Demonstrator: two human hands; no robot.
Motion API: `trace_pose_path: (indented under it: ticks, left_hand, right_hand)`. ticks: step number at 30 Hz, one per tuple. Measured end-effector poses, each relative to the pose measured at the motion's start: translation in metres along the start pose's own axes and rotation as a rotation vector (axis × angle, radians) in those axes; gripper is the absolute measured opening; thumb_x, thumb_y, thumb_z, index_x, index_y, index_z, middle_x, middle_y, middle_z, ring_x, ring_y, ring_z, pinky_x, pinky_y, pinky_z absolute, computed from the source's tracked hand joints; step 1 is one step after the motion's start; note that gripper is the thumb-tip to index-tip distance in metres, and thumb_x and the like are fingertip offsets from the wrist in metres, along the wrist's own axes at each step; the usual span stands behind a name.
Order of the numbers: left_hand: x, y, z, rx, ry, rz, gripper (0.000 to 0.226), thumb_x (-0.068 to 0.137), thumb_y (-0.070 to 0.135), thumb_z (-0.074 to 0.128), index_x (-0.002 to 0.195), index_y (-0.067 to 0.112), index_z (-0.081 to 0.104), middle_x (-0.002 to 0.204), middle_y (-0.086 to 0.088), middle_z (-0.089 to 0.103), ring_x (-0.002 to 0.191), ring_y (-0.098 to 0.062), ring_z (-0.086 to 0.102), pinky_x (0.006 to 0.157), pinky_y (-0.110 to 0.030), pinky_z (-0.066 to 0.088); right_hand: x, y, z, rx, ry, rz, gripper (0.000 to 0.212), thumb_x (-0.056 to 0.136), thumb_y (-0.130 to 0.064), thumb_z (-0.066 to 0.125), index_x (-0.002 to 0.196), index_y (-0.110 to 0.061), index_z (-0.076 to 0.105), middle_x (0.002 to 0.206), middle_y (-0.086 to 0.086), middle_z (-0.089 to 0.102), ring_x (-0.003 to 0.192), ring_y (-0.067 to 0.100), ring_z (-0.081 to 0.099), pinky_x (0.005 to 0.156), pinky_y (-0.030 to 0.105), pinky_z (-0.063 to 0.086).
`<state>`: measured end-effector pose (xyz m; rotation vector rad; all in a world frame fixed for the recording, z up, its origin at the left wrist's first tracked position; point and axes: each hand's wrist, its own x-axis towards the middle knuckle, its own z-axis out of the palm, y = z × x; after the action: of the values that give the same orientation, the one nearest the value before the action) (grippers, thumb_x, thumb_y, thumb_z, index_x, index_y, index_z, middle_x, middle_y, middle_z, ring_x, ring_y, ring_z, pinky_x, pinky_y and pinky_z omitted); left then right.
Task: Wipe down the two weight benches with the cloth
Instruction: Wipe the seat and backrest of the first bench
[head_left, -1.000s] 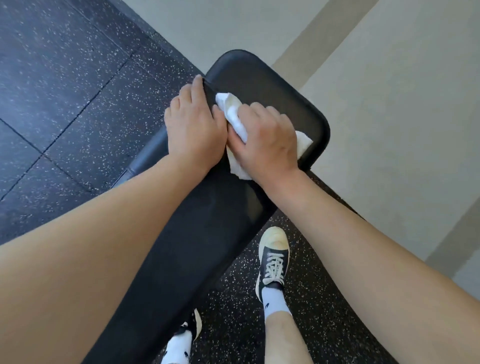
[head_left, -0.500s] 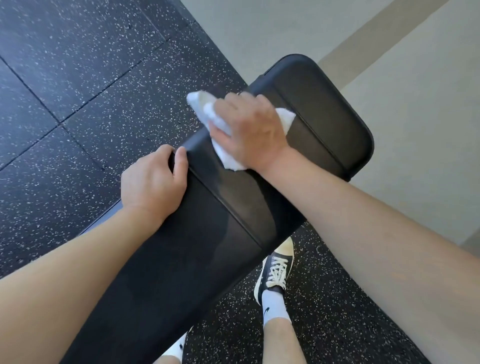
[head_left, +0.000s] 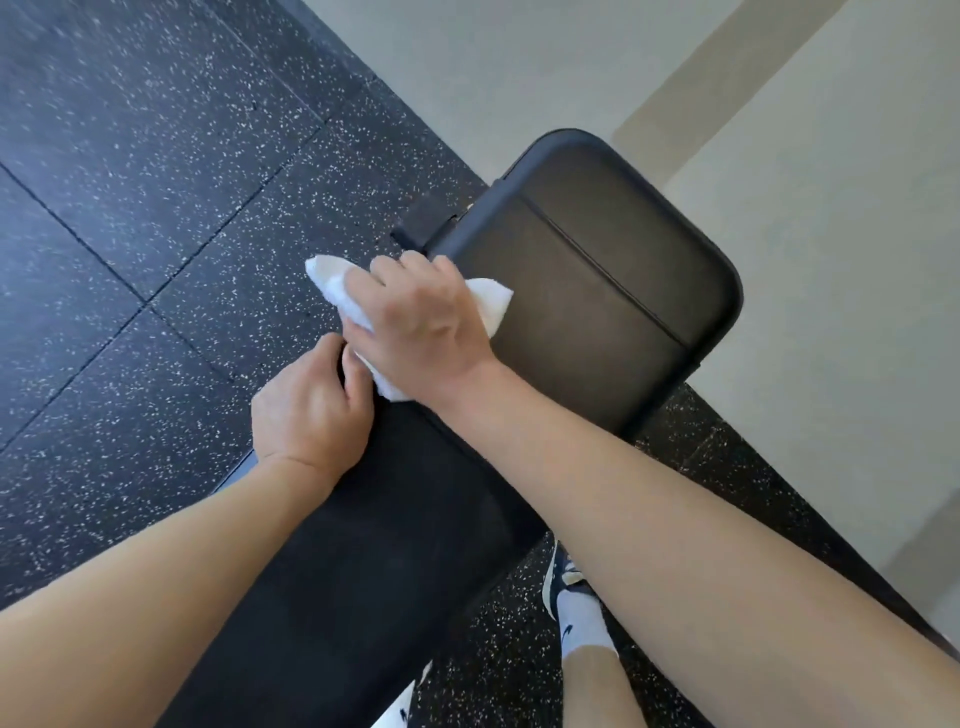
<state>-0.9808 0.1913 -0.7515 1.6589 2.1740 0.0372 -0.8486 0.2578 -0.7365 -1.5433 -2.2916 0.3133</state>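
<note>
head view, looking down over both bare forearms at a black padded weight bench (head_left: 597, 291) that runs diagonally from the lower left of the picture to the upper right, its rounded end toward the pale floor (head_left: 831, 234) at upper right

the right hand (head_left: 421, 327) lies palm down on the bench's left edge, fingers curled over and gripping a bunched white cloth (head_left: 491, 306); the forearm reaches in from the lower right, crossing the pad. one end of the cloth sticks out past the bench edge over the speckled black rubber floor (head_left: 156, 208), another corner shows on the pad beside the knuckles

the left hand (head_left: 306, 410) sits just below the right one, fingers curled over the same left edge of the bench, thumb on top of the pad and almost touching the cloth; it holds the bench edge

compared with half a second earlier, the right hand and cloth have slid toward the left edge, and the two hands are now close together instead of apart

a dark and white shoe (head_left: 563, 582) with a white sock stands on the rubber floor to the right of the bench, partly hidden by the right forearm
</note>
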Motion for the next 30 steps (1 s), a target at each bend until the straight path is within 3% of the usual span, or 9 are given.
trace_pose_path:
  ticks: [6,10,13,17,21,26,30]
  left_hand:
    - [-0.001,0.001,-0.001,0.021,0.032,0.009,0.044,0.1,0.046,0.02,0.095,0.017,0.053,0.074,0.006,0.045,0.071,-0.027,0.038,0.068,-0.04,0.03]
    - [0.0,0.001,0.0,0.032,0.033,0.002,0.043,0.1,0.046,0.022,0.093,0.017,0.052,0.068,0.009,0.037,0.069,-0.028,0.037,0.067,-0.04,0.028]
    - [0.0,0.001,0.0,0.024,0.033,0.005,0.04,0.1,0.047,0.021,0.089,0.02,0.048,0.067,0.009,0.037,0.069,-0.029,0.038,0.067,-0.04,0.029]
    - [-0.001,-0.001,0.001,0.043,0.03,0.013,0.036,0.097,0.049,0.015,0.081,0.024,0.036,0.062,0.012,0.035,0.065,-0.031,0.035,0.064,-0.04,0.026]
    - [0.0,-0.001,0.002,0.039,0.027,0.002,0.041,0.095,0.05,0.011,0.08,0.023,0.039,0.062,0.012,0.036,0.06,-0.027,0.034,0.063,-0.04,0.025]
    - [-0.001,-0.002,0.003,0.028,0.041,0.024,0.042,0.099,0.047,0.016,0.084,0.018,0.043,0.064,0.01,0.036,0.07,-0.031,0.039,0.067,-0.041,0.029]
    - [0.0,-0.004,0.003,0.039,0.043,0.028,0.044,0.101,0.047,0.019,0.088,0.017,0.048,0.068,0.005,0.041,0.071,-0.031,0.04,0.068,-0.041,0.031]
  right_hand:
    - [-0.043,0.092,-0.046,-0.123,0.068,-0.094,0.017,0.079,-0.026,0.071,0.074,-0.012,0.062,0.068,0.007,0.054,0.062,0.031,0.053,0.054,0.041,0.039]
    - [-0.021,0.142,-0.064,-0.2,0.1,0.166,0.023,0.091,-0.03,0.063,0.084,-0.008,0.063,0.074,0.011,0.057,0.068,0.035,0.054,0.059,0.044,0.041]
    - [0.01,0.113,-0.051,-0.194,0.074,0.316,0.023,0.088,-0.033,0.056,0.093,-0.013,0.066,0.085,0.01,0.064,0.079,0.036,0.059,0.066,0.044,0.039]
    - [0.018,0.035,-0.012,-0.124,0.023,0.149,0.012,0.082,-0.027,0.063,0.09,-0.02,0.066,0.086,0.002,0.064,0.078,0.031,0.059,0.064,0.038,0.029]
    - [-0.043,0.005,-0.006,0.017,0.073,-0.011,0.013,0.08,-0.027,0.07,0.08,-0.015,0.066,0.074,0.003,0.058,0.069,0.028,0.053,0.06,0.04,0.035]
    - [-0.126,0.076,-0.044,-0.064,0.046,-0.172,0.021,0.09,-0.027,0.067,0.075,-0.014,0.059,0.071,0.003,0.047,0.063,0.027,0.041,0.057,0.041,0.032]
    - [-0.109,0.141,-0.066,-0.164,0.115,-0.026,0.025,0.094,-0.028,0.064,0.075,-0.014,0.055,0.07,0.007,0.046,0.062,0.031,0.045,0.058,0.041,0.033]
